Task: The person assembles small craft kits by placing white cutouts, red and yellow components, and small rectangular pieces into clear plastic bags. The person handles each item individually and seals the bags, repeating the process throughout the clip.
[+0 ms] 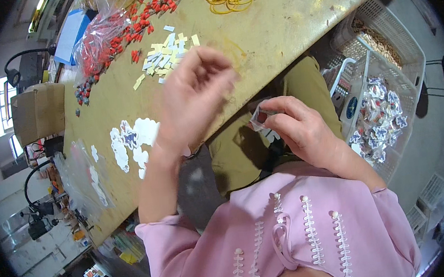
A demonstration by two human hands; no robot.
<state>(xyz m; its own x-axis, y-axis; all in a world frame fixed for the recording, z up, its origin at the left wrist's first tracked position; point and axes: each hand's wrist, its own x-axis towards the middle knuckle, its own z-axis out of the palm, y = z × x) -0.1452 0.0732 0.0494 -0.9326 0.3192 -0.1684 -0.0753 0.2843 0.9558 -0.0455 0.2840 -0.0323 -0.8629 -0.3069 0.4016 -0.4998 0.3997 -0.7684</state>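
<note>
A pink blouse fills the foreground; the right hand pinches a small clear packet, the left hand hovers blurred, loosely curled, empty.

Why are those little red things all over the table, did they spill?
It looks so: the small red pieces lie partly in a clear bag and partly scattered loose across the yellow table, some beside the pale paper slips.

The right hand pinches a small clear packet; the left hand hovers blurred above the table.
</note>
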